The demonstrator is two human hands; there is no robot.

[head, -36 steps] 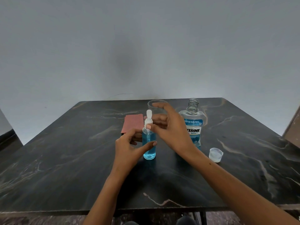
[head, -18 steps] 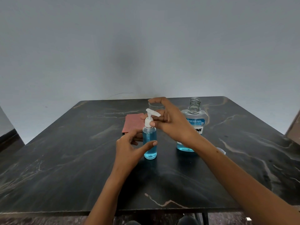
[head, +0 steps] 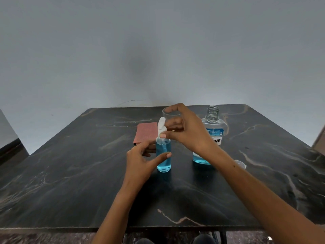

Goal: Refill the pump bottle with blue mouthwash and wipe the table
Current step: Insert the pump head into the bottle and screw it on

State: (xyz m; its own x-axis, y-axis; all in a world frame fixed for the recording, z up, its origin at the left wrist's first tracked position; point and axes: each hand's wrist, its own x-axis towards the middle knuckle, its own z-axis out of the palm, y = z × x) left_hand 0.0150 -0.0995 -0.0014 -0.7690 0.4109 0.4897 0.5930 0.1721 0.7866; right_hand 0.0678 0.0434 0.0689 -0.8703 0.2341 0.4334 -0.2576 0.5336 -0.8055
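A small clear pump bottle (head: 163, 161) full of blue liquid stands upright at the middle of the dark marble table (head: 73, 173). My left hand (head: 142, 160) holds its body between thumb and fingers. My right hand (head: 184, 131) pinches the white pump head (head: 161, 127) at the bottle's neck. To the right stands the mouthwash bottle (head: 213, 136), uncapped, with a little blue liquid at its bottom, partly behind my right wrist. A folded reddish-brown cloth (head: 146, 132) lies behind the pump bottle.
A clear glass (head: 167, 114) stands behind my right hand, mostly hidden. A small clear cap (head: 240, 163) lies right of my right forearm. The table's front edge is near my body. A grey wall rises behind the table.
The white pump head has turned under my right hand's fingers, its nozzle swinging from pointing right to pointing away. My left hand has kept the bottle still.
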